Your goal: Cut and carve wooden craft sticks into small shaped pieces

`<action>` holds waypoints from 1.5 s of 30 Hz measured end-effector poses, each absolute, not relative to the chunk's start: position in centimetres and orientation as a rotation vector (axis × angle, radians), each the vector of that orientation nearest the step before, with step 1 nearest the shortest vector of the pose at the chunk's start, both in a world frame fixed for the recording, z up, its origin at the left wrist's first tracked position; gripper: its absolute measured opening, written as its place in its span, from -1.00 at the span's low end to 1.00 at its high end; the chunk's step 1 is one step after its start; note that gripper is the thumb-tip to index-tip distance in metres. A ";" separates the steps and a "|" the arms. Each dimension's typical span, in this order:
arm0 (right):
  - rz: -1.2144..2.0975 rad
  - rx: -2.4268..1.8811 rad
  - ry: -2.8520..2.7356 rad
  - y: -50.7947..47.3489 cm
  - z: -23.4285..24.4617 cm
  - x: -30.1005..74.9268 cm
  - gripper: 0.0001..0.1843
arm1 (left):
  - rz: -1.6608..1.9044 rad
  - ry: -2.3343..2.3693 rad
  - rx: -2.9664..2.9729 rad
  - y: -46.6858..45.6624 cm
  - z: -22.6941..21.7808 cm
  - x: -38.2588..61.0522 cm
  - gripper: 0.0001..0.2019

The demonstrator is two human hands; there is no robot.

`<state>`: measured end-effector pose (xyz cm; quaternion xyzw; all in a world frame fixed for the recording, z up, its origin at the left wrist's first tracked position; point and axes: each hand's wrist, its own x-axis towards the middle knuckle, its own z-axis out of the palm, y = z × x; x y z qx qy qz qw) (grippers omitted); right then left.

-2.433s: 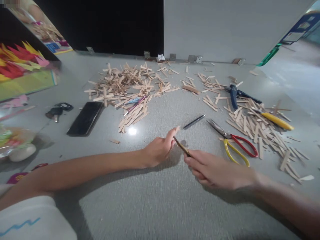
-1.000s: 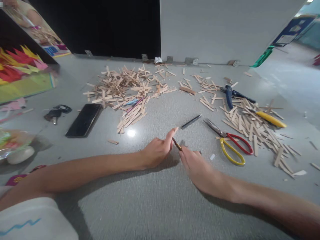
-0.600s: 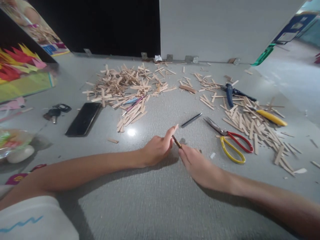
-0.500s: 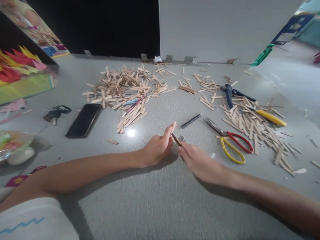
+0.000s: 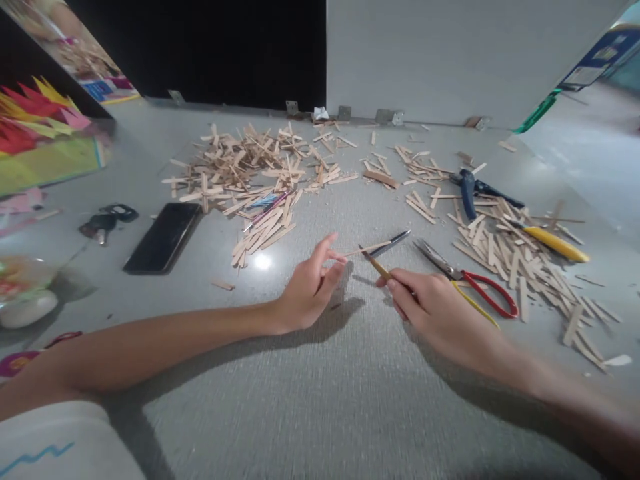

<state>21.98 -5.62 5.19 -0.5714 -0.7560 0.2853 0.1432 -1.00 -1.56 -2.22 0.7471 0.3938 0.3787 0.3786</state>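
My left hand (image 5: 311,285) pinches one end of a thin wooden craft stick (image 5: 367,249) between thumb and fingers. The stick points right, seen nearly edge-on, and its far end overlaps a dark pen (image 5: 393,243) on the table. My right hand (image 5: 425,297) is closed around a slim, yellowish-brown tool (image 5: 376,265) with a dark pointed tip; its exact kind I cannot make out. That tip lies at or just below the stick; whether they touch I cannot tell. Beside my right hand are scissors (image 5: 487,290) with red and yellow handles, partly hidden by the hand.
A big heap of craft sticks (image 5: 245,160) lies at back left, another pile (image 5: 530,260) at right with blue-handled pliers (image 5: 469,193) and a yellow-handled tool (image 5: 555,243). At left are a phone (image 5: 164,239) and keys (image 5: 107,223). A black-and-white panel (image 5: 450,60) stands behind.
The stick has swung from upright to pointing right. My right hand has moved right and slightly forward with the slim tool, away from my left hand. The view has shifted a little.
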 end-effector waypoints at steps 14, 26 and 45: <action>2.014 -1.581 -1.240 -5.6 7.6 21.5 -0.58 | 0.660 0.734 2.074 -1.0 -1.8 -0.6 -0.61; 2.035 -1.453 -1.291 -7.9 3.5 19.2 -0.70 | 0.673 0.686 2.109 -1.0 -2.2 -0.5 -0.65; 1.967 -1.317 -1.504 -8.5 1.3 18.7 -0.68 | 0.616 0.732 2.215 -1.2 -2.1 -0.3 -0.65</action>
